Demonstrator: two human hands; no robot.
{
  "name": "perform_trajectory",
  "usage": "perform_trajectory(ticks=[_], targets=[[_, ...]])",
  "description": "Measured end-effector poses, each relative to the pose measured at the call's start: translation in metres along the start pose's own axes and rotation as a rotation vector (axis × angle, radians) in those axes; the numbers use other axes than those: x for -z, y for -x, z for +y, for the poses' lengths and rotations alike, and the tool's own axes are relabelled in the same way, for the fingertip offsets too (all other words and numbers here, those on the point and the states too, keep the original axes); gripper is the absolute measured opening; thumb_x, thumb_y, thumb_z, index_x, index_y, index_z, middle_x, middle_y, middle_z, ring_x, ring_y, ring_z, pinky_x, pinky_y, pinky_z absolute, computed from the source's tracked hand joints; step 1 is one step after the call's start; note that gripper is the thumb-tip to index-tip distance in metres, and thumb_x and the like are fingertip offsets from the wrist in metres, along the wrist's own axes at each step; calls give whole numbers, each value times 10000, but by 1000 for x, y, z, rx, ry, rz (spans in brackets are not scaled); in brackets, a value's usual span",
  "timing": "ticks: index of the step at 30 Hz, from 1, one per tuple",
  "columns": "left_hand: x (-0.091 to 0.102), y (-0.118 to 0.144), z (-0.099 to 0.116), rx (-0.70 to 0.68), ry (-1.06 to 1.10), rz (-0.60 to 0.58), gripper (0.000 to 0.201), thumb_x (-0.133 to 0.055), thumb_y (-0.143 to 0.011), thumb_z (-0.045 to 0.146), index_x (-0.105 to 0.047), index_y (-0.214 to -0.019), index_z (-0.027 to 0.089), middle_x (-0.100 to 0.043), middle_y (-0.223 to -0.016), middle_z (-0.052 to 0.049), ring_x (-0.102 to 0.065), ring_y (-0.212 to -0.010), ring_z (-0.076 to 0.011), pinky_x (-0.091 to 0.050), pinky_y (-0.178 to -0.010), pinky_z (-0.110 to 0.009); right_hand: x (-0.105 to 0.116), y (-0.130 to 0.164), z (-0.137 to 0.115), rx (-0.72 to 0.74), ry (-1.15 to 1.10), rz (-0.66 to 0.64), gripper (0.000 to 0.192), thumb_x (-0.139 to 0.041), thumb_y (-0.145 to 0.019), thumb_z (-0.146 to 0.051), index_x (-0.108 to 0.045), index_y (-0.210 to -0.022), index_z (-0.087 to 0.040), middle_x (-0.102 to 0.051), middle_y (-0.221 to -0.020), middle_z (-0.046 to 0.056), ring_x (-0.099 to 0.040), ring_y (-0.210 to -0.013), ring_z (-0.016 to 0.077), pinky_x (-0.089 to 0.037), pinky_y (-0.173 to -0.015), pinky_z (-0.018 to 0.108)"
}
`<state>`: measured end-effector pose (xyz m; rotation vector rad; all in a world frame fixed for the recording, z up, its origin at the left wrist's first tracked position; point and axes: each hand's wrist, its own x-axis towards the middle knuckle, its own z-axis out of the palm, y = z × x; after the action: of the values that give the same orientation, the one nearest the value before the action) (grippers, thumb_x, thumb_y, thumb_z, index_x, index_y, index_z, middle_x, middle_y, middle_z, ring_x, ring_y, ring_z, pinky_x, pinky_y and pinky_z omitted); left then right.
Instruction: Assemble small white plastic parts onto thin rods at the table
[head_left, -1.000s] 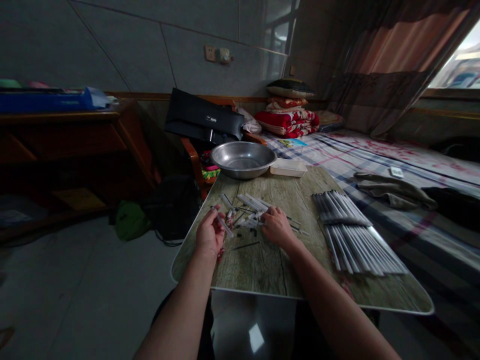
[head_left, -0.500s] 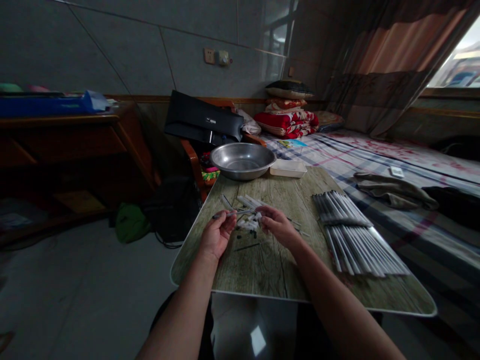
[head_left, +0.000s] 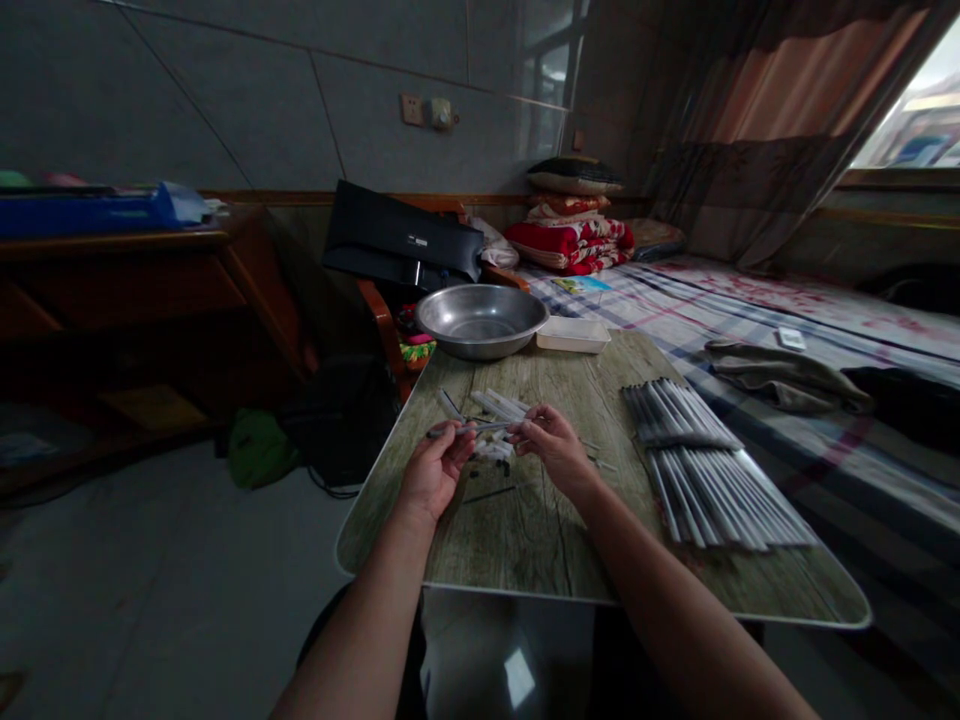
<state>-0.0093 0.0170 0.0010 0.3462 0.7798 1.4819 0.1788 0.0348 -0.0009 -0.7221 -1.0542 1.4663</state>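
From my remote seat I see both hands raised a little above the wood-grain folding table, meeting over its middle. My left hand is pinched shut around one end of a thin pale plastic pen barrel, which lies nearly level between the two hands; my right hand closes its fingertips on the other end, so the barrel bridges the gap and each hand steadies one side of it. Whether the right fingers also hold a smaller part I cannot tell, the light is too dim.

Just beneath and behind the hands lies a loose scatter of white pen tubes and small dark bits, kept close, I judge, so either hand can reach it without shifting the arms. A single thin dark refill rod lies apart on the bare wood nearer to me.

Well to the right, a tidy stack of long grey-white pen barrels lies in parallel rows, set clear of the loose pile, which looks like a way of keeping the two lots from mixing. At the far edge of the table stand a round shiny steel basin and, just beside it, a shallow white rectangular tray, both out of the working space
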Motion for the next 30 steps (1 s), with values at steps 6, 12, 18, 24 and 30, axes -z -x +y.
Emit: perform_trajectory(ticks=[6,12,18,24,30], targets=[[0,2,1,-14,-79,-34,84,-561,-841,76,-630,-816,117,-739,-836,-97,-709,-679,-138,-585,-600,-208,-2,1,0,12,187,-62,255,-699,-739,-340,-501,-810,-197,-690,-718,16,-577,-551,106,-437,-469,199],[0,8,6,-3,-307,-77,140,-727,-718,177,-680,-837,119,-731,-806,-72,-655,-578,-106,-544,-525,-181,-5,6,-5,-89,266,-151,134,-572,-715,-252,-500,-814,-196,-478,-506,-83,-359,-400,64,-257,-386,177],[3,9,13,-53,-668,-194,228,-804,-608,265,-741,-766,114,-622,-541,0,-417,-375,-39,-313,-370,-149,-3,7,-8,-208,147,-163,104,-504,-703,-277,-473,-769,-202,-336,-467,-96,-232,-389,68,-143,-381,195],[6,12,12,-275,-1104,-383,106,-716,-705,279,-743,-695,177,-689,-683,-23,-599,-673,-165,-443,-654,-242,0,8,-11,-173,228,-111,120,-474,-716,-286,-503,-788,-195,-320,-492,-88,-218,-399,70,-133,-389,196],[4,13,1,-217,-1163,-598,182,-609,-804,311,-763,-784,216,-709,-768,-44,-596,-740,-204,-424,-698,-282,0,10,-14,-56,473,-143,146,-419,-732,-269,-538,-718,-186,-357,-521,-55,-283,-449,91,-216,-430,213]])
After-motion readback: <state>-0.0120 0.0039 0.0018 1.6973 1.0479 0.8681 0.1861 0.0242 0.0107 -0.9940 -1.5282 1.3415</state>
